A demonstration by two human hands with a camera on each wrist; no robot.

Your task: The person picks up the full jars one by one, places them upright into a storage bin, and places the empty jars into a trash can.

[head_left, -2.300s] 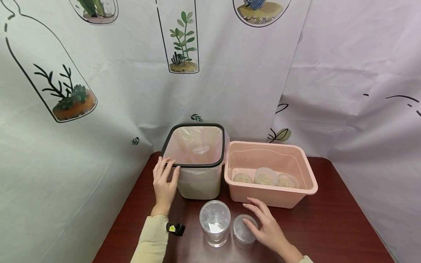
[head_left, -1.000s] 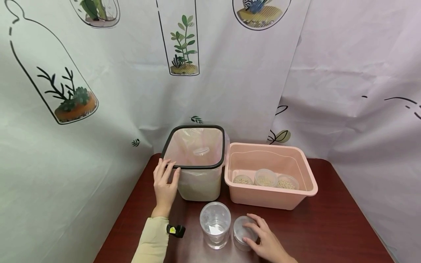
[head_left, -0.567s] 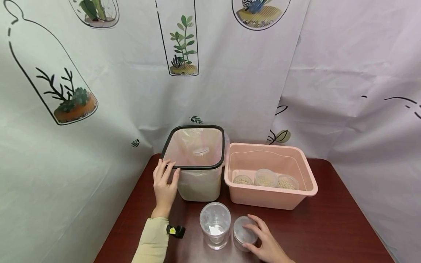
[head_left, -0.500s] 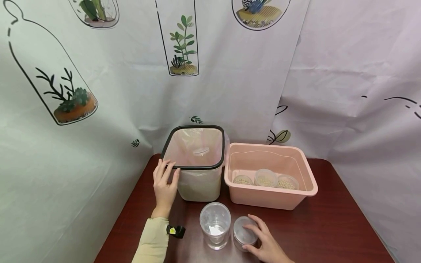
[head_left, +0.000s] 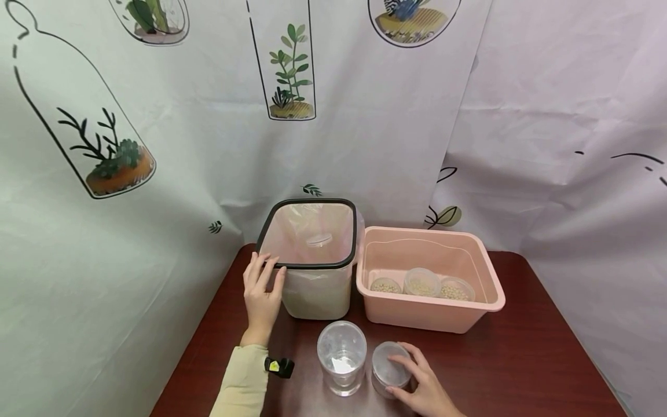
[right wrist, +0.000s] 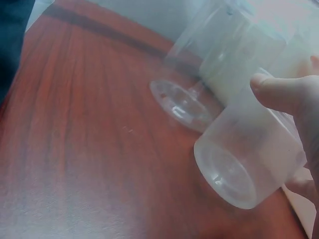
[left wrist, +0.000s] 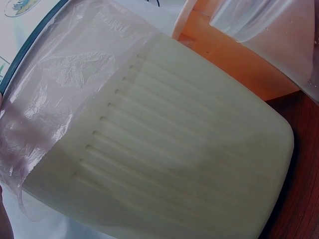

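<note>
My right hand [head_left: 423,383] grips a small round clear plastic container [head_left: 387,364] by its upper part, near the front of the table. In the right wrist view the thumb [right wrist: 279,92] presses at the rim and the see-through container [right wrist: 239,154] shows no contents. Just left of it stands a tall clear footed cup [head_left: 341,350]. My left hand [head_left: 262,301] rests against the black rim of a lined waste bin [head_left: 318,295], fingers fairly straight at the near left corner. The bin's ribbed side [left wrist: 189,149] fills the left wrist view.
A pink tub [head_left: 417,313] stands right of the bin, with several lidded containers of pale beans [head_left: 421,284] inside. One clear lid-like disc [head_left: 319,240] lies in the bin. Behind the dark red table [head_left: 526,347] hangs a printed cloth [head_left: 365,145].
My right hand has come down from over the small container and taken hold of it near the top. The container has shifted very slightly right. My left hand stays at the bin rim.
</note>
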